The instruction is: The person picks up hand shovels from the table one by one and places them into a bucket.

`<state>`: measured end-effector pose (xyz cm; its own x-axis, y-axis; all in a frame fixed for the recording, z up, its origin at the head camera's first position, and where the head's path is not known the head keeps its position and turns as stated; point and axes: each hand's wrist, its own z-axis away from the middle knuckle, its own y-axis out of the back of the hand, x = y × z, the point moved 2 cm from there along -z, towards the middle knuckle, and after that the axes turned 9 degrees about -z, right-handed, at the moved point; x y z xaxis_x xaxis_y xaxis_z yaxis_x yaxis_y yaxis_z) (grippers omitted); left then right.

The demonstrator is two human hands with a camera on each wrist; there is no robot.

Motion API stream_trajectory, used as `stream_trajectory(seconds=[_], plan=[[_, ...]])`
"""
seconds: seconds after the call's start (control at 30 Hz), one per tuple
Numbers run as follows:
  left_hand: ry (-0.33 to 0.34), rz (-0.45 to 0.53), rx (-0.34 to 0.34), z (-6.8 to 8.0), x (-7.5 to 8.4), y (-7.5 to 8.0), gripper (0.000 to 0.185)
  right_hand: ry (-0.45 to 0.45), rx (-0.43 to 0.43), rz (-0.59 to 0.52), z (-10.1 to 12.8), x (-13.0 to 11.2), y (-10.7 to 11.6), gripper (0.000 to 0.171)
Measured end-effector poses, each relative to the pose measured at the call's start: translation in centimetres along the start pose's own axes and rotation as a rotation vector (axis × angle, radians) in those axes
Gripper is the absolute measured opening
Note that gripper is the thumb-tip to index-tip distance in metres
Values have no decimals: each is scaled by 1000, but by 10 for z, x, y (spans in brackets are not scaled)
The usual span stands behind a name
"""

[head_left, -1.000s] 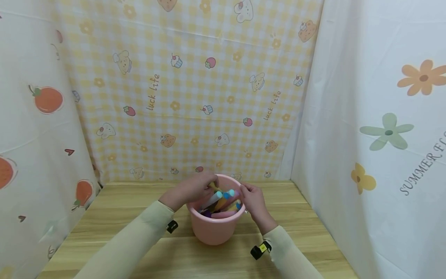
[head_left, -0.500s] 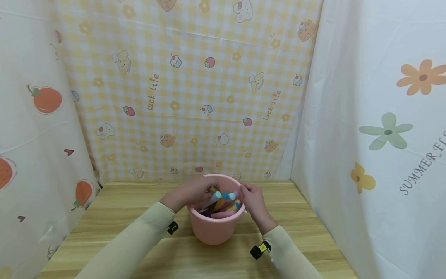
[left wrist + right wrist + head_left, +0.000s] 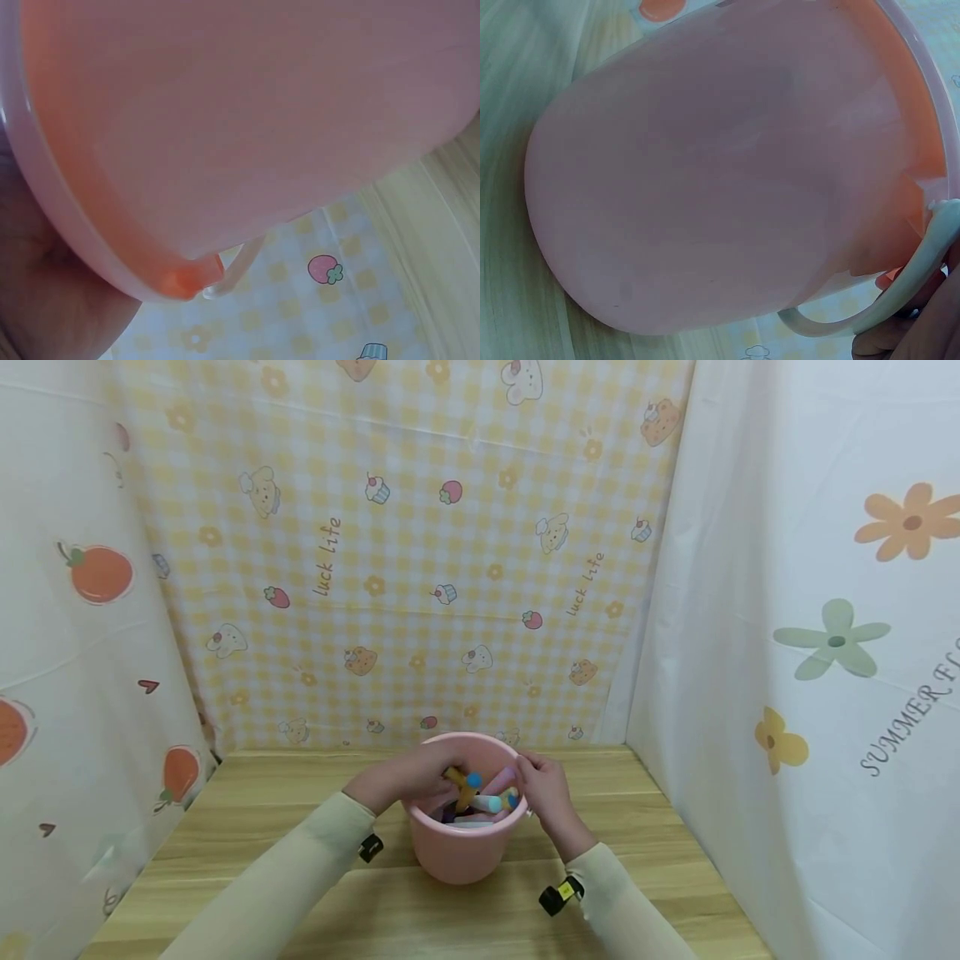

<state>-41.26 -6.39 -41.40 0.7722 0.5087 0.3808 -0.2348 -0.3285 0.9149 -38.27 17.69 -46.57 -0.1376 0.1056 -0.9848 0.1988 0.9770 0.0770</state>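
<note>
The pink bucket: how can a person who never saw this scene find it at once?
On the wooden table, before the yellow checked curtain, the pink bucket stands between the left hand and right hand. It alone holds coloured markers.

A small makeshift recording booth, homely in look: printed cloths hang as walls around a wooden worktop [image 3: 225, 827], yellow gingham with cupcakes [image 3: 420, 568] at 12 o'clock, oranges [image 3: 75, 610] at 9, flowers [image 3: 825, 635] at 3.

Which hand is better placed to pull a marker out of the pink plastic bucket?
Probably the left hand: its fingers already reach over the pink plastic bucket's rim among the coloured markers, while the right hand grips the rim.
</note>
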Motion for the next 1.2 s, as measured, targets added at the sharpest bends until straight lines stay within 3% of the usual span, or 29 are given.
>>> stream_trajectory(seconds=[0.13, 0.43, 0.87, 1.03, 1.2], plan=[[20, 23, -34, 0, 0, -1, 18, -5, -6, -3, -1, 0, 0, 36], [88, -5, -41, 4, 1, -2, 15, -20, -2, -8, 0, 2, -2, 35], [236, -56, -63, 11, 1, -1, 9, -21, -11, -9, -1, 2, -3, 36], [222, -28, -48, 11, 0, 0, 13, -16, -12, -5, -2, 4, -5, 36], [213, 11, 25, 11, -3, 1, 14, -12, -11, 34, -5, 2, -6, 36]])
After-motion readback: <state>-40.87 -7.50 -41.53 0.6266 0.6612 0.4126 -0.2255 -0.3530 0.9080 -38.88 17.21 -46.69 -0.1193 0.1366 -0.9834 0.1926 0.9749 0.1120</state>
